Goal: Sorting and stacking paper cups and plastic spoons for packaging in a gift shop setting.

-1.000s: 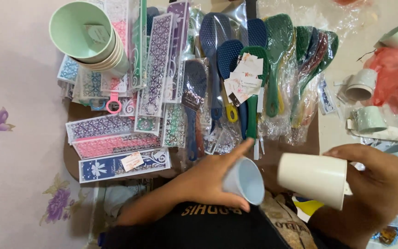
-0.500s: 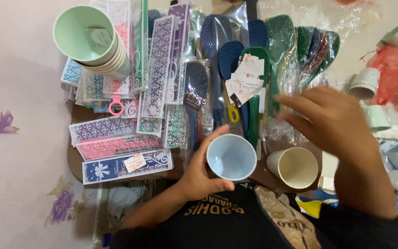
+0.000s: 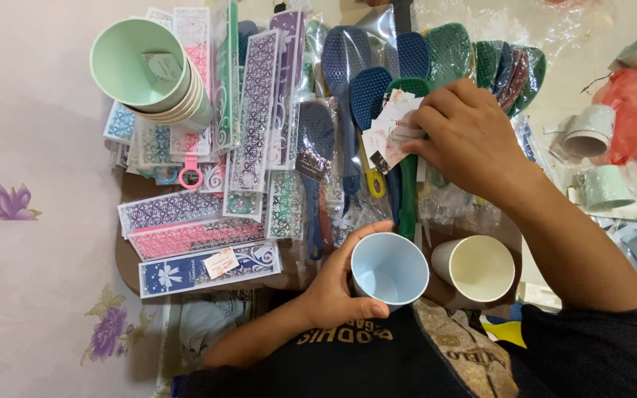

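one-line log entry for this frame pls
left hand: holds pale blue cup, mouth up | right hand: on white paper tags over wrapped brushes | cream cup: beside blue cup, unheld

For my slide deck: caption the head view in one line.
Left hand holds a pale blue cup beside a cream cup while the right hand picks at paper tags among packaged hairbrushes.

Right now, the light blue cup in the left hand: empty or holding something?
Empty. The light blue cup faces mouth-up in the left hand, and its bare inner wall and bottom show, with nothing inside.
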